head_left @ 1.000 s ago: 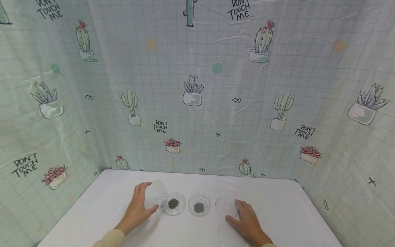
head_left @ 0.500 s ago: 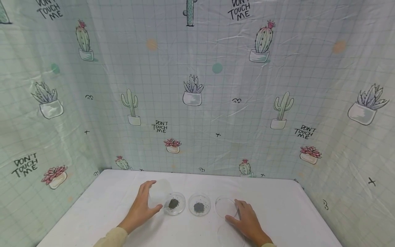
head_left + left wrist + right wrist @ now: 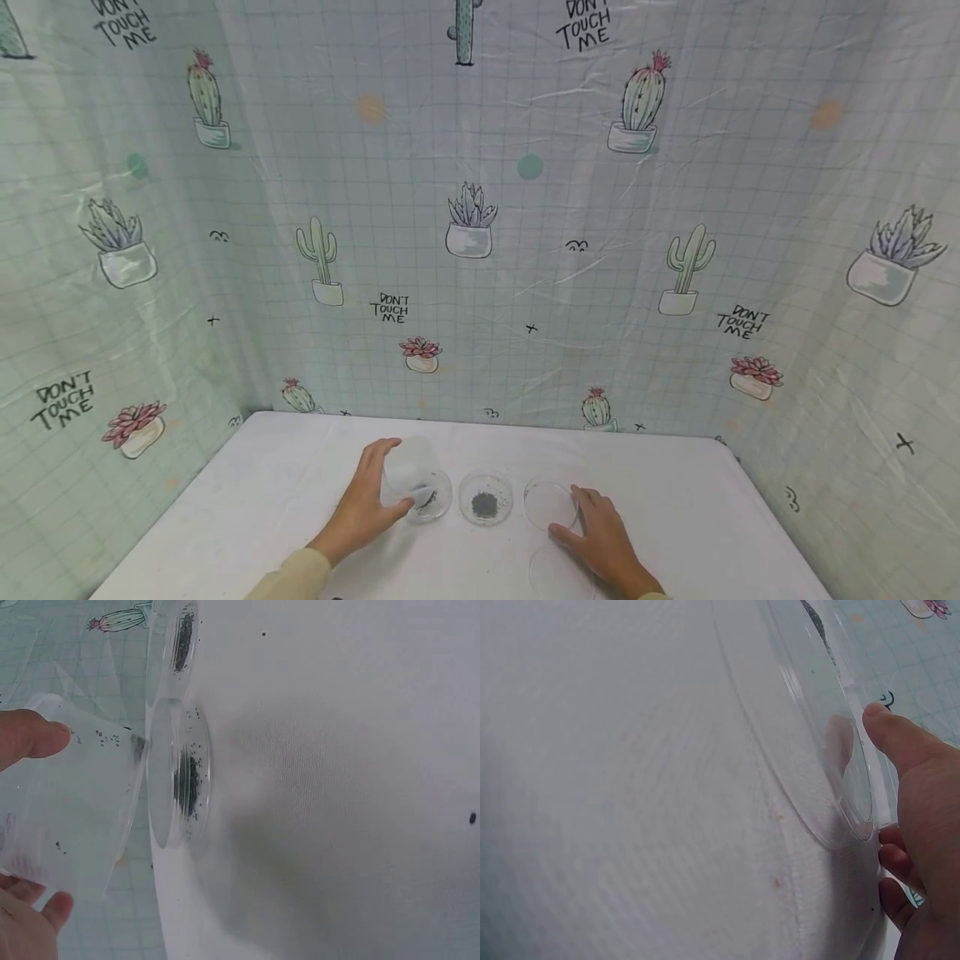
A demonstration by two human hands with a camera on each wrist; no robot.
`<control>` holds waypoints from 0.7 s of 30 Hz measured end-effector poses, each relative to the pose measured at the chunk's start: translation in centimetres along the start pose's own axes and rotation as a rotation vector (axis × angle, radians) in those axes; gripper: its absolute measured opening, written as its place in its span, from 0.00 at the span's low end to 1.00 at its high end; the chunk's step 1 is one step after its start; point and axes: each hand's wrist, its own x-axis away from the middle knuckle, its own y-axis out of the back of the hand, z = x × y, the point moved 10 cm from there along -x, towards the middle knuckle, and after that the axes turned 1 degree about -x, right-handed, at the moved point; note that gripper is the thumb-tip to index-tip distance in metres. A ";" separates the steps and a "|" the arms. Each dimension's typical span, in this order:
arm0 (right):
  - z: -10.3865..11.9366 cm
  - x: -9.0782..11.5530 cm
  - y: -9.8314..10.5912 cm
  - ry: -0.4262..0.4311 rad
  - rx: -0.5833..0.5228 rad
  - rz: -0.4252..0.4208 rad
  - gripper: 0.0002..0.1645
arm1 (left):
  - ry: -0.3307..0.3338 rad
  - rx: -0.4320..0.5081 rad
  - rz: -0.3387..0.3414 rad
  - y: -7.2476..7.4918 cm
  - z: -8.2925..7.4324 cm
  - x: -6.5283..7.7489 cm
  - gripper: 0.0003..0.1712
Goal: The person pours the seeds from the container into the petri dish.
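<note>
Tub poised over the left dish, in a row running along the far edge of the table (image 3: 712, 517). Your left hand (image 3: 363, 508) grasps the tub (image 3: 409, 461), which leans over the left dish (image 3: 447, 500). The likeliest fault is spillage: if you tip the tub too fast or too far, grains (image 3: 189, 784) may overshoot the low rim and scatter toward the far edge. A second is collision: the tub's corner stands just beside that rim, so a slight dip of your wrist could jog the dish and spread its heap. Your right hand (image 3: 603, 537) curves about the rim of the right dish (image 3: 542, 500), on its side toward the table's right edge; you cannot tell whether it grips or merely rests. An idle shift there might push the dish onto the clear disc (image 3: 555, 575), which lies farther from the far edge.

Views compared: only the head view gives you the whole row, including the middle dish (image 3: 480, 481) with its dark heap. The left wrist view adds grains clinging to the tub's wall and a stray grain (image 3: 472, 818) on the table. The right wrist view shows your thumb close to clear plastic, contact unresolved.
</note>
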 end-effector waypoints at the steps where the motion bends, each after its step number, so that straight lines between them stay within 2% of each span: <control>1: 0.0 0.0 0.0 -0.001 -0.001 0.000 0.53 | -0.001 -0.001 0.001 -0.1 -0.1 0.0 0.52; 9: 0.0 0.1 0.1 -0.015 -0.005 -0.004 0.53 | -0.026 0.007 0.011 -1.0 -1.1 -0.3 0.52; 21: 0.1 0.2 0.0 0.000 0.008 -0.013 0.52 | -0.099 0.001 0.008 -1.6 -3.2 -0.8 0.53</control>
